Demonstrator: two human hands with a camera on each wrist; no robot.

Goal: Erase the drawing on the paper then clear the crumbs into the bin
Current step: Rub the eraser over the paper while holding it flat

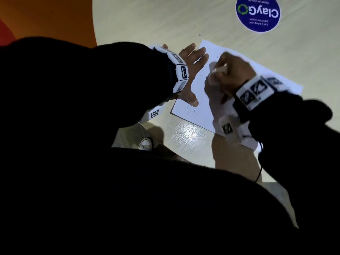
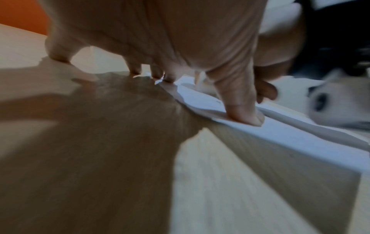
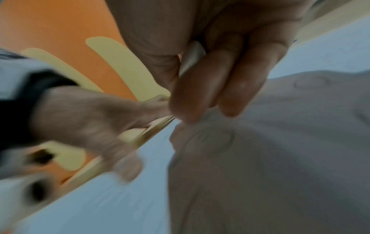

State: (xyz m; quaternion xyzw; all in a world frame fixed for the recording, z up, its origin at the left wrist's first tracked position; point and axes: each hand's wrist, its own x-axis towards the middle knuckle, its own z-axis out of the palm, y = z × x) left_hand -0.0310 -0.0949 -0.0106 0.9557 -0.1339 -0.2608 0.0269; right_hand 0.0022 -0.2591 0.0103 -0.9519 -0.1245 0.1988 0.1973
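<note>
paper (image 1: 202, 111) on table (image 1: 165, 24) | left hand (image 1: 189, 70) on paper's left edge | sticker (image 1: 257, 13) beyond paper

Office pantry, round table (image 1: 165, 19), "keep pantries clean" sticker (image 1: 258, 13)

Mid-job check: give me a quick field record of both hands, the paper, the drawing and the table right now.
left hand: spread flat, thumb and fingertips pressing the paper's left edge
right hand: fingers curled, pinching a pale eraser against the sheet
paper: white sheet lying on the table
drawing: faint pencil circles remain near the front edge
crumbs: a few dark specks on the sheet, too small to count
table: light wood, blue round sticker at the far side
bin: not in view
</note>
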